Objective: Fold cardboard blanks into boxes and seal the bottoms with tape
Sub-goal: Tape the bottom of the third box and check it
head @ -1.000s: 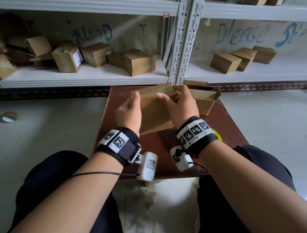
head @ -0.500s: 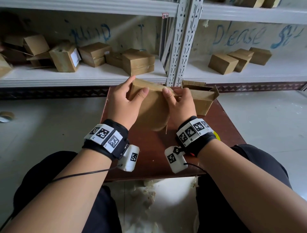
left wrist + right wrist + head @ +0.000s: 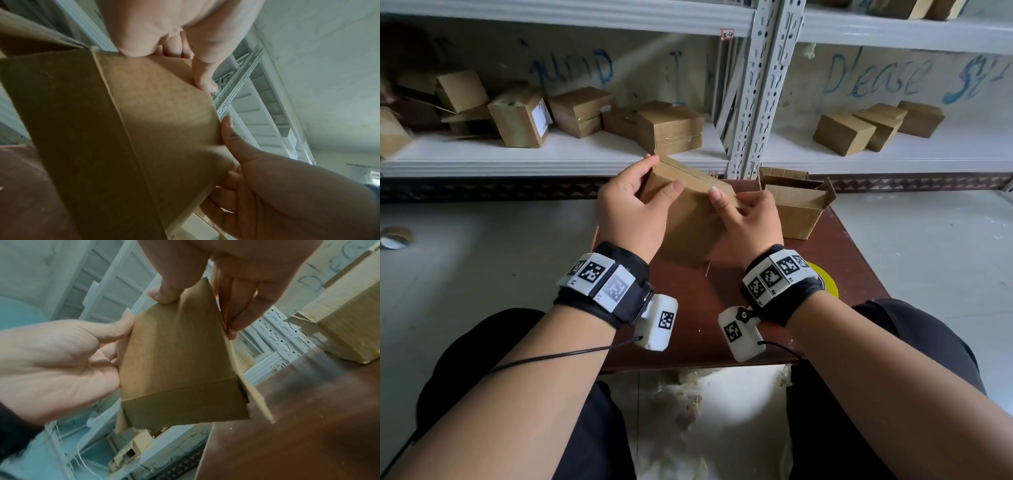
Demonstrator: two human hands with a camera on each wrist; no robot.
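Both hands, left hand [image 3: 631,214] and right hand [image 3: 751,219], apparently pinch the cardboard box [image 3: 688,219].

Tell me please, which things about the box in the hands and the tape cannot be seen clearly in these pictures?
- Yellow roll, head view: mostly hidden behind the right hand's wristband; whether it is tape is unclear.
- Box bottom, head view: faces the table, so flaps or tape there are hidden.
- Left hand fingertips, head view: behind the box.
- Box lower corner, left wrist view: cut off by the frame edge.
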